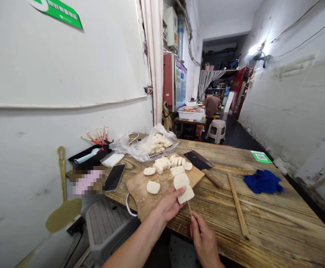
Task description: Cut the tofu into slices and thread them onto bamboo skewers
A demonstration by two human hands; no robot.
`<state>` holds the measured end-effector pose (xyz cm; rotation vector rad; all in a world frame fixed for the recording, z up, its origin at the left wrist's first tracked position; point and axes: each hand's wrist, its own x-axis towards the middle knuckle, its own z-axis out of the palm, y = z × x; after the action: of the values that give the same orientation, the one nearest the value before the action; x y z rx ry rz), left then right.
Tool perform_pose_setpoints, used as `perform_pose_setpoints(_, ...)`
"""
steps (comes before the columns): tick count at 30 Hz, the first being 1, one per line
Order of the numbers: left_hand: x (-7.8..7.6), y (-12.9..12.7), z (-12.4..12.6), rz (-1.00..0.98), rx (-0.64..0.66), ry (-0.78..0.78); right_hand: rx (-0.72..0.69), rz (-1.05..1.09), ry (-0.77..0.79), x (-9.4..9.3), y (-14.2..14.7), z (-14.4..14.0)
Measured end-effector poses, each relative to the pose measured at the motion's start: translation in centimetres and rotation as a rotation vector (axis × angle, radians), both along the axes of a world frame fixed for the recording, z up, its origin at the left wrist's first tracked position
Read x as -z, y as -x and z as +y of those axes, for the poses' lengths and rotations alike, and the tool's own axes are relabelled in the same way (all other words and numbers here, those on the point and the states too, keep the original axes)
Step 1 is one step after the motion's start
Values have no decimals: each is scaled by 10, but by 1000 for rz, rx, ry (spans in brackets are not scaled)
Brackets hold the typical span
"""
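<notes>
While left hand (169, 204) fingers pinch white slice (186, 195) at board edge — right hand (204, 238) grips skewer (189, 208), tip entering slice from below.

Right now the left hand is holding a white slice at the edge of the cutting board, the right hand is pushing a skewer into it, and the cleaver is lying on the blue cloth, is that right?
Not quite. The head view shows the cleaver lying partly on the cutting board, its handle on the table, well apart from the blue cloth. The left hand does hold the white slice, and the right hand holds the skewer.
</notes>
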<state>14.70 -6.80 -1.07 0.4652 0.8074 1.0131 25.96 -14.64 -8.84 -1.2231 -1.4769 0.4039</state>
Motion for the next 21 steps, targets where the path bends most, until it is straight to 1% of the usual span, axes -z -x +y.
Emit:
perform_pose_setpoints(2, 1, -1, 1, 29, -31, 31, 4, -6, -17, -2, 2, 0)
perform_pose_setpoints(5, 2, -1, 2, 43, -54, 49, -3, -6, -25, 0, 4, 0)
perform_pose_setpoints(10, 5, -3, -2, 32, -37, 47, -47, 13, -3, 8, 4, 2)
perform_pose_setpoints(14, 5, -5, -4, 14, -17, 45, -38, 9, 13, 8, 2, 1)
perform_pose_setpoints(21, -5, 1, 7, 38, -130, 3, -11, -20, -30, 3, 1, -4)
